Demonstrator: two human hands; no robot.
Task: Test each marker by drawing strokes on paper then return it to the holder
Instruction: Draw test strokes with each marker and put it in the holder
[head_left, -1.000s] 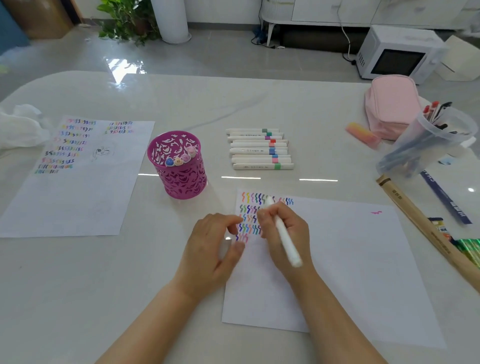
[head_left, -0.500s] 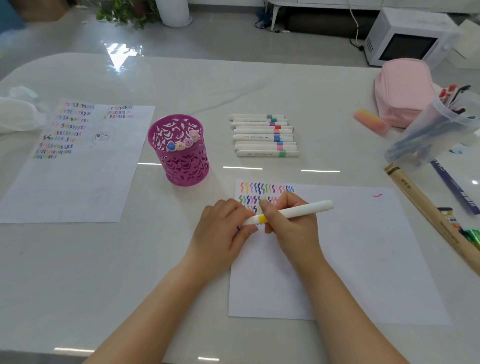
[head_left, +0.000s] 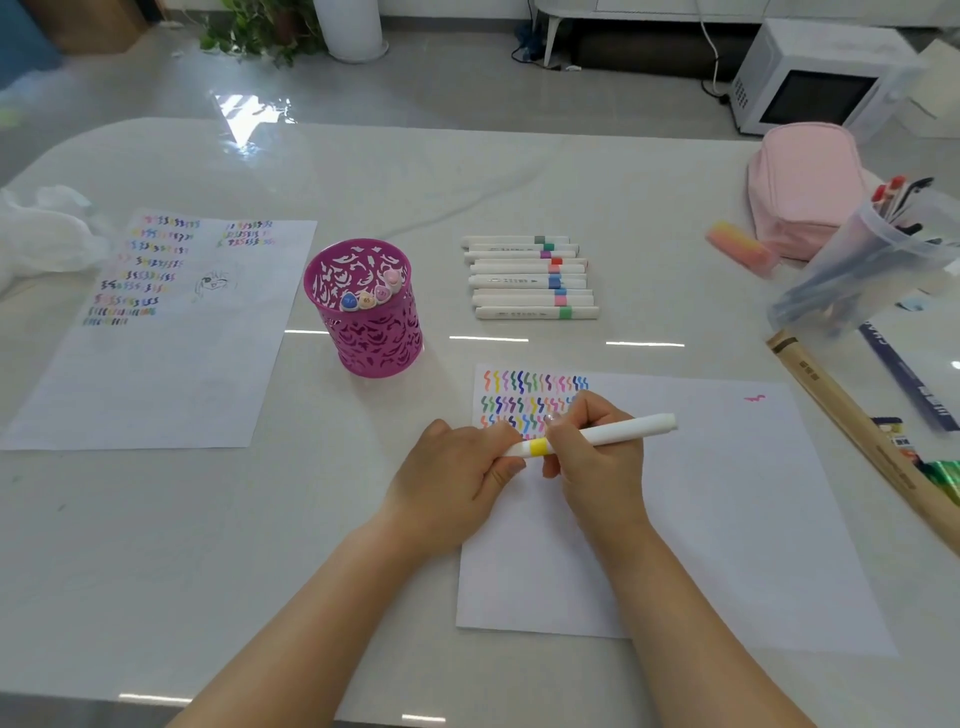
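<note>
Holder (head_left: 363, 312): magenta cut-out cup, left of both hands and well apart from them, with capped markers stood inside. It is judged light, so it could be tipped if the next marker is dropped in at an angle against the rim.
Left hand (head_left: 452, 483): fingers and thumb are pinched on the short left end of the yellow marker (head_left: 613, 432). The cap seat is hidden, so fully on or not cannot be told. If the cap is left loose, the tip dries out or ink gets onto the holder's contents.
Marker row (head_left: 530, 278): white markers laid side by side beyond the paper. Mix-up risk: tested and untested are confused if the yellow one is laid back here.
Right hand (head_left: 597, 467): closed round the barrel just right of the yellow band (head_left: 538, 447), lying over the stroke rows (head_left: 530, 382). Fresh ink could be smeared.
Paper (head_left: 727, 519): pinned by nothing but the hands, so it could be dragged when they are lifted.
Marker position: held roughly level over the paper's top-left area, between both hands.
Marker look, left to right: white end covered by fingers, yellow band, white barrel, blunt white tail pointing right. No tip is visible.
</note>
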